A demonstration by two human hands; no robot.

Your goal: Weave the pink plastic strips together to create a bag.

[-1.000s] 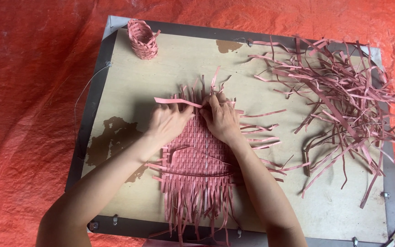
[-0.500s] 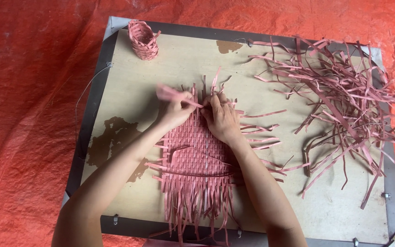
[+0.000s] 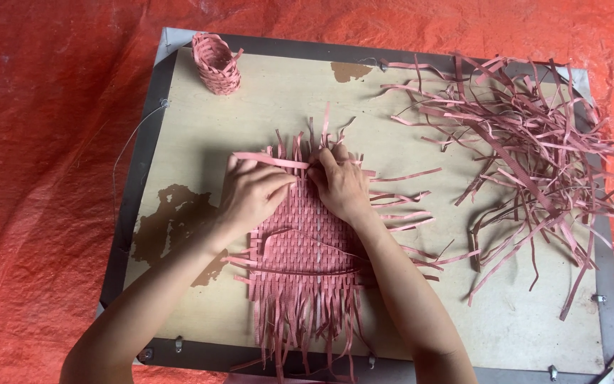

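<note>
Left hand (image 3: 250, 195) and right hand (image 3: 341, 186) pinching one pink strip (image 3: 268, 159) (grip clamped) atop woven mat (image 3: 303, 242) on counter (image 3: 179, 142).

A dusty-pink woven mat (image 3: 305, 235) is showing a tight checker weave at the frame's centre. Matching pink loose strips (image 3: 527, 149) are lying at the right, and a small pink woven basket (image 3: 216, 62) at upper left. The pale tan board (image 3: 278, 107) is wearing brown patches, edged in grey, over an orange-red tarp (image 3: 44, 142).
</note>
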